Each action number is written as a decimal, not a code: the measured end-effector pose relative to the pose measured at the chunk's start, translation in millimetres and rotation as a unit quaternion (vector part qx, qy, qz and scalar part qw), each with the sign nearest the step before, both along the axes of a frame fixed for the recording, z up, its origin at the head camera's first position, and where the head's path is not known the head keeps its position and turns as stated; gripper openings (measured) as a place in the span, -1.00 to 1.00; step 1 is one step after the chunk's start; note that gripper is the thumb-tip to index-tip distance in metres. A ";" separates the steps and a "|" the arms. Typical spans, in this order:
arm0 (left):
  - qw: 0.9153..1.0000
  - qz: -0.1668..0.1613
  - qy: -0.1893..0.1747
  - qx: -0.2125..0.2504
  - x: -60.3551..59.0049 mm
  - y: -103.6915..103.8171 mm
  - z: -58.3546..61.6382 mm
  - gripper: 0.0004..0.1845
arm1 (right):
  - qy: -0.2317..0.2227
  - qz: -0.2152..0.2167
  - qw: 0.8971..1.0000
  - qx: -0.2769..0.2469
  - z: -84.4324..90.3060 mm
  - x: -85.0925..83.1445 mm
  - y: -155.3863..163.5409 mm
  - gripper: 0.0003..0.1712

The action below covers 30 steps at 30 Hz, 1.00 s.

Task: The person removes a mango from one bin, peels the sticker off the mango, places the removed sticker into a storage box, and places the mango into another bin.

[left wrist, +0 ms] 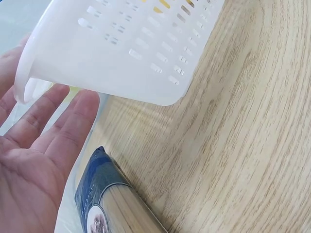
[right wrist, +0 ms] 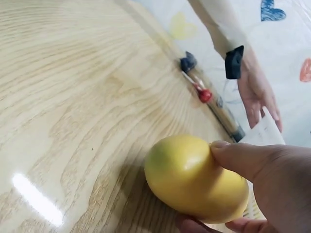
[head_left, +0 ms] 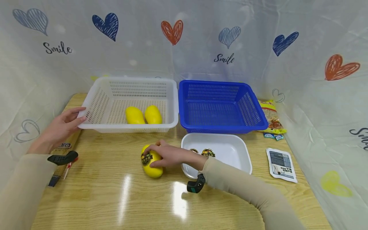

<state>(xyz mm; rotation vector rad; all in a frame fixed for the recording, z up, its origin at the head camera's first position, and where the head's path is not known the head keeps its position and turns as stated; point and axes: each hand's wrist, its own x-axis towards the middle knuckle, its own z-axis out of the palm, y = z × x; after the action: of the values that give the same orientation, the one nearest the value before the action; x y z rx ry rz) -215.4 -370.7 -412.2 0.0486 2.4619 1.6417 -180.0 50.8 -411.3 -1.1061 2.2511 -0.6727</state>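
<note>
- Right hand (head_left: 169, 156): curled over a yellow mango (head_left: 151, 162) that lies on the wooden table (head_left: 115, 191), just left of the white tray. The thumb presses one side and the fingers wrap over the top and far side, as the right wrist view shows (right wrist: 194, 179).
- Mango label: a dark round sticker (head_left: 146, 158) is visible on the mango's top, partly under the fingertips.
- Left hand (head_left: 61, 126): fingers straight and held loosely together, fingertips touching the left rim of the white perforated basket (head_left: 95, 105). In the left wrist view the palm (left wrist: 34, 165) faces up, just below the basket's corner (left wrist: 121, 48); nothing is gripped.
- White basket contents: two more yellow mangoes (head_left: 143, 115) lie side by side on its floor, touching.
- Blue perforated basket (head_left: 253, 111): stands directly right of the white basket, rims touching.
- White tray (head_left: 244, 153): sits in front of the blue basket, with two round stickers (head_left: 202, 152) on its floor near the right wrist.
- Spaghetti packet (left wrist: 112, 208): lies on the table under the left forearm, blue end toward the basket.
- Other items at the right table edge: a yellow snack bag (head_left: 271, 116), two small sachets (head_left: 273, 136) and a flat white pouch (head_left: 281, 164).
</note>
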 end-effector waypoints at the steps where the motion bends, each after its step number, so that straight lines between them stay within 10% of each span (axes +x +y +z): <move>1: 1.000 0.001 -0.001 -0.002 0.1 -0.3 -0.2 -0.35 | 0.003 -0.002 1.000 0.004 -0.3 -0.3 0.2 -0.52; 15: 0.995 0.042 0.044 -0.084 7.3 5.5 7.7 -0.33 | 0.062 -0.014 0.998 0.009 19.8 0.0 25.4 -0.57; 22: 0.943 0.203 0.219 -0.144 39.6 56.3 28.3 -0.56 | 0.046 -0.027 0.998 -0.036 31.1 -3.3 57.5 -0.60; 25: 0.935 0.154 0.295 -0.121 59.0 98.8 26.6 -0.70 | 0.042 -0.044 0.997 -0.057 34.5 -5.5 64.4 -0.61; 30: 0.970 -0.001 0.241 -0.027 88.1 167.0 -6.9 -0.62 | 0.041 -0.043 0.994 -0.093 32.6 -9.8 60.7 -0.61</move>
<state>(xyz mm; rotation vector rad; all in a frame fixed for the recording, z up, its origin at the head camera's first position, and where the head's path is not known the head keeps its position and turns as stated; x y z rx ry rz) -127.3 -203.7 -419.1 0.4989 2.8438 1.7232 -189.9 111.5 -378.7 -1.1482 2.3555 -0.9024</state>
